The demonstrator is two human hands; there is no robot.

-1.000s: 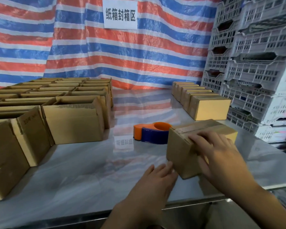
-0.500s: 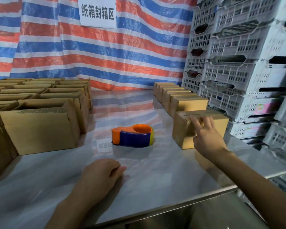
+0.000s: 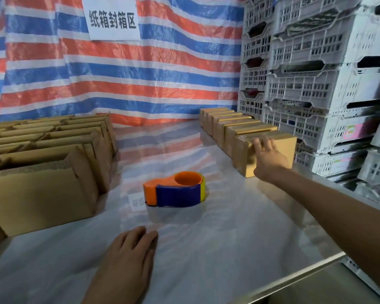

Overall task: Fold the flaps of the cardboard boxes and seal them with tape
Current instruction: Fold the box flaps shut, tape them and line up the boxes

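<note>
- Pressing on the near face of the closed cardboard box (image 3: 243, 157), the right hand (image 3: 270, 160) had its fingers (image 3: 265, 144) straight and spread, tips at the box's top edge, gripping nothing.
- That box stood upright on the table (image 3: 228, 255), directly under and beyond those fingertips, at the near end of a row of closed boxes (image 3: 233, 123) and apparently touching the one behind it.
- A glossy strip at its top left corner suggested tape, though blur made the seam hard to read.
- Judged from this, the step was seating the finished box into the row. Done well, that meant pushing with a flat hand near the middle of the face, so the box slid straight rather than tipping or twisting, and stopping once it sat flush with its neighbour.
- To the left of the fingers, and nearer the person, lay the orange and blue tape dispenser (image 3: 176, 190), touched by neither hand.
- Nearer still, the left hand (image 3: 130, 251) rested palm down on the table, fingers straight and close together, holding nothing.
- Far left of both hands stood the open-flapped cardboard boxes (image 3: 42, 194), not yet folded.
- Beyond the right fingertips rose stacked white plastic crates (image 3: 316, 88); a striped tarp (image 3: 162, 80) with a paper sign (image 3: 113, 19) hung behind.
</note>
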